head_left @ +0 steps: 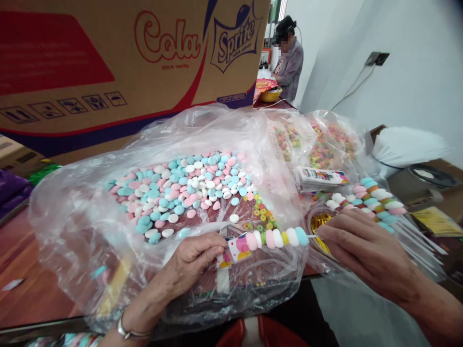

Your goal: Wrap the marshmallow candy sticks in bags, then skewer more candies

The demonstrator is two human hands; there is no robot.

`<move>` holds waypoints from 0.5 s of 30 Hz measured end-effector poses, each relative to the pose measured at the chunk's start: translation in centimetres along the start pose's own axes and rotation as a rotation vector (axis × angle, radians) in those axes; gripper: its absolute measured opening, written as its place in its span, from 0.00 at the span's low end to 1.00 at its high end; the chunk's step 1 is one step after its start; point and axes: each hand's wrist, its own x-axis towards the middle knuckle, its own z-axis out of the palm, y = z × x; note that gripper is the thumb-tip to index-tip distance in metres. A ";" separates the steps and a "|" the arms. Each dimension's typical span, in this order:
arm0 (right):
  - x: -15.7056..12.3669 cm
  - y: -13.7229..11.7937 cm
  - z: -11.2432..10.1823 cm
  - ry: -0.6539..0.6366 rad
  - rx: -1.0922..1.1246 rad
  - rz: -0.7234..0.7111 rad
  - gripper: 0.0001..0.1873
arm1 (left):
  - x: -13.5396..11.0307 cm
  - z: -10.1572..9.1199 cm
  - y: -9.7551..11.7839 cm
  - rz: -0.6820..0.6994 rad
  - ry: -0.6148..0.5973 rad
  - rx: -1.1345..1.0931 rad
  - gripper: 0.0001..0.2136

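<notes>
My left hand [190, 262] rests on a clear plastic bag [72, 217] and pinches one end of a candy skewer [277, 238], at its small printed paper tag [235, 249]. My right hand [361, 248] pinches the stick at the other end. The skewer carries pink, white, green, yellow and blue candy pieces and lies level between both hands. Inside the bag lies a heap of pink, white and blue round candies [181, 190], with a small cluster of coloured ring candies [262, 214] beside it.
Finished skewers [372, 200] are piled at the right, sticks pointing right. Behind them are bags of coloured ring candies [320, 144] and a stack of printed tags [320, 177]. A large cardboard box [108, 62] stands behind. Another person [289, 60] works at the far end.
</notes>
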 end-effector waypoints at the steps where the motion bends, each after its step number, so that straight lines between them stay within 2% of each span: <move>1: 0.0 -0.1 0.0 -0.010 0.014 0.016 0.08 | 0.0 0.0 0.0 -0.005 -0.001 0.010 0.12; 4: 0.2 -0.2 0.0 -0.035 0.084 0.037 0.08 | 0.1 0.2 -0.2 -0.011 -0.001 0.040 0.12; 10: 0.6 -0.3 0.4 -0.001 0.126 0.081 0.08 | 0.0 0.4 -0.3 0.041 -0.046 0.131 0.11; 15: 0.7 -0.4 0.9 -0.035 0.146 0.077 0.07 | -0.2 0.5 0.3 0.033 -0.005 0.207 0.10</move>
